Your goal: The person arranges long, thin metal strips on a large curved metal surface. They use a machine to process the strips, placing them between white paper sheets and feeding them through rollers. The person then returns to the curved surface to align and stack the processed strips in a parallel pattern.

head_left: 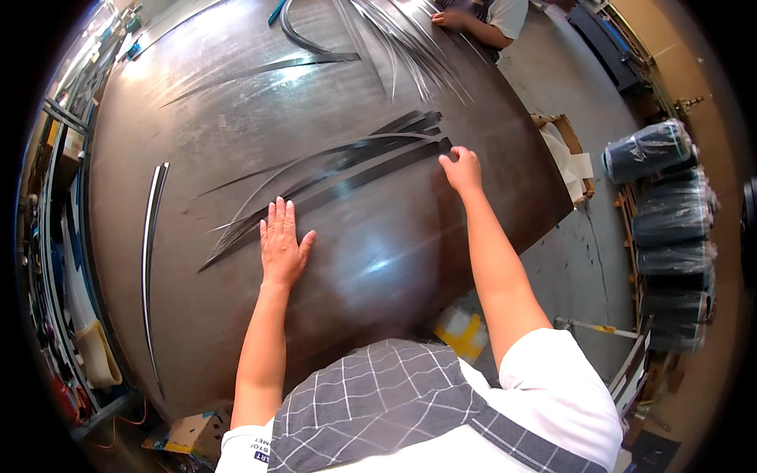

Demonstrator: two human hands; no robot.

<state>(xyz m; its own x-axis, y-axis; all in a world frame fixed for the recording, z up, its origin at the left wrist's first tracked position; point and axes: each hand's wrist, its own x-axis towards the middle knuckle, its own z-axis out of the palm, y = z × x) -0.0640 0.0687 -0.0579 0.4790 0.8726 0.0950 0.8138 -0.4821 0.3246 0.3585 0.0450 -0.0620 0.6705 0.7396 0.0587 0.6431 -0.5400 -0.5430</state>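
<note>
A bundle of long black strips [359,172], flat and tapering toward the left, lies across the middle of the brown table. My left hand [283,246] is laid flat, fingers stretched, with its fingertips at the near edge of the strips. At the bundle's right end my right hand [462,169] pinches the end of the nearest black strip between thumb and fingers. A thin grey strip [303,157] arches over the others. How many layers lie under the top strip I cannot tell.
The large brown table [189,315] bears a narrow strip [150,260] at left and many thin strips [402,47] at the far side. A co-worker's hand [449,19] is at the far right. Plastic-wrapped rolls [674,221] and a cardboard box [579,130] stand beyond the right edge.
</note>
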